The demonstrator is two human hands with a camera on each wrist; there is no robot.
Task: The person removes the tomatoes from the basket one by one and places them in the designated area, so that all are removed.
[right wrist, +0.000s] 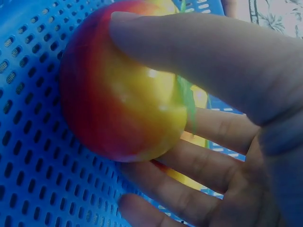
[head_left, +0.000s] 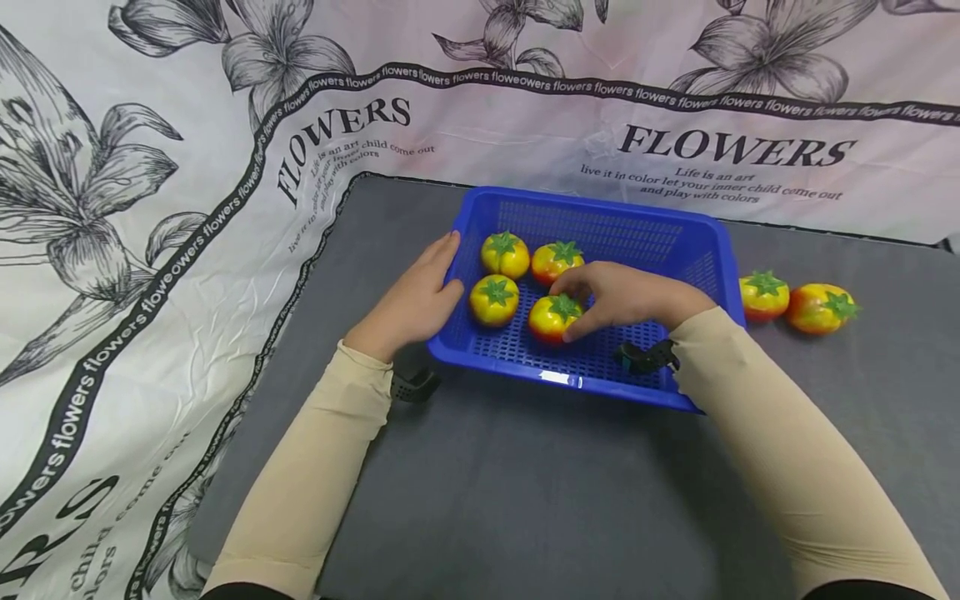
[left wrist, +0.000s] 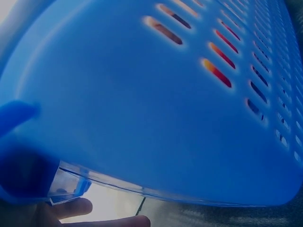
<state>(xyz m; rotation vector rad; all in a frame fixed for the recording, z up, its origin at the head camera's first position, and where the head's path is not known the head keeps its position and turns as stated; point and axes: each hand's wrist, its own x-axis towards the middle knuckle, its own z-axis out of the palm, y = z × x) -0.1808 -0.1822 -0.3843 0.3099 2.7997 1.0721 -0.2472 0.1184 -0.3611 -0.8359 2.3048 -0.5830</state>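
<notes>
A blue plastic basket [head_left: 600,373] with slotted walls contains several yellow-and-red toy tomatoes with green star-shaped tops. My right hand [head_left: 626,293] reaches inside it and grips the front tomato [head_left: 546,320] between thumb and fingers. In the right wrist view, the thumb lies across this tomato [right wrist: 128,104] while the fingers curve round its other side. Beside it sit a front-left tomato [head_left: 493,302], a back-left tomato [head_left: 505,255] and a back tomato [head_left: 553,262]. My left hand [head_left: 420,293] rests with fairly straight fingers against the basket's left end, whose outer wall [left wrist: 118,104] fills the left wrist view.
Two more tomatoes lie on the dark grey table [head_left: 525,483] right of the basket: a nearer one [head_left: 763,298] and a farther one [head_left: 819,309]. White flower-printed cloth [head_left: 525,125] rises behind the table and along its left side.
</notes>
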